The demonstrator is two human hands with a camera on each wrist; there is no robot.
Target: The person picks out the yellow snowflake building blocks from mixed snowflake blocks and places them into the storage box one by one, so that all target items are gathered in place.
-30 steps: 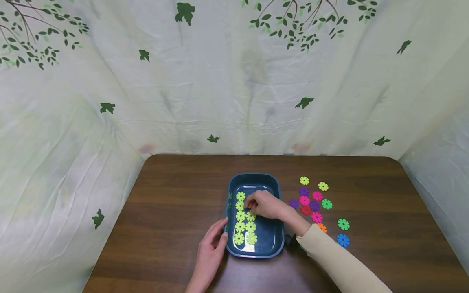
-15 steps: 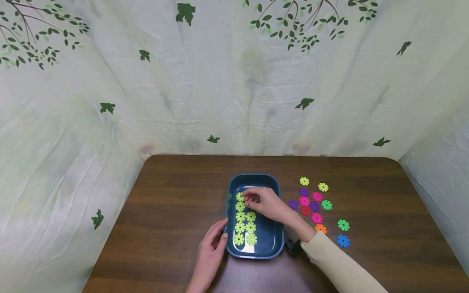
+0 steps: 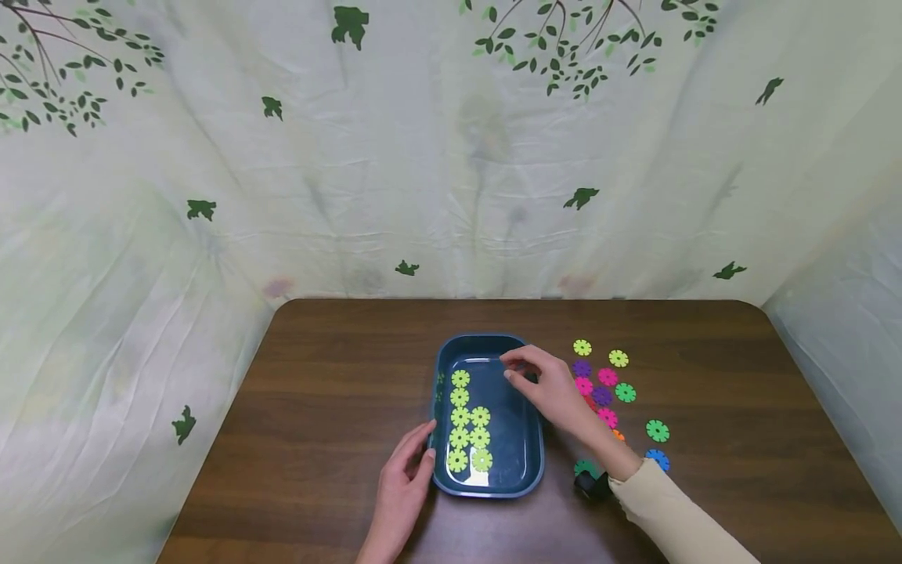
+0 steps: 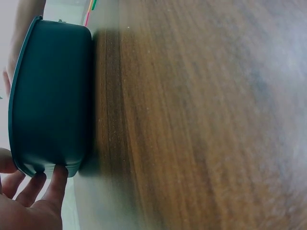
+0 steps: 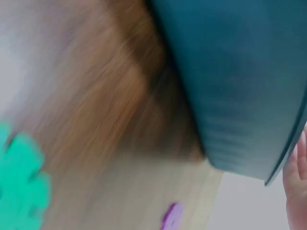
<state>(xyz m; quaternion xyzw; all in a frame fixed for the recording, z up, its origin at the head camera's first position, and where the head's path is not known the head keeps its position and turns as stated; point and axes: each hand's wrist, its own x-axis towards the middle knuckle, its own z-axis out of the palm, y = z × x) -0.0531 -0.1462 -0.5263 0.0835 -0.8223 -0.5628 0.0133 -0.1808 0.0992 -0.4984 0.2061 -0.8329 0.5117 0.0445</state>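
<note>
A dark blue tray [image 3: 523,470] with rounded corners stands on the table. In it lie yellow-green flower-shaped discs [image 3: 460,416], several in a left column and three in a shorter column beside it. My left hand [image 3: 402,489] rests at the tray's left side; in the left wrist view its fingertips touch the outer wall [image 4: 53,96], the thumb by the rim. Over the tray's right rim hovers my right hand [image 3: 557,392], thumb and fingers loosely bent and apart, with nothing visible between them. The right wrist view shows part of this hand [image 5: 297,187] beside the rim.
Right of the tray lie loose discs: yellow [image 3: 582,347], pink [image 3: 607,377], purple [image 3: 602,395], green [image 3: 625,392] and blue [image 3: 657,457]. My right forearm partly covers some. A green disc [image 3: 586,468] lies near the wrist camera [image 3: 593,486]. A leaf-patterned curtain [image 3: 451,157] hangs behind the table.
My right hand has lifted off the discs in the tray and moved right to the tray's right rim. The left hand and the discs in the tray stay in place.
</note>
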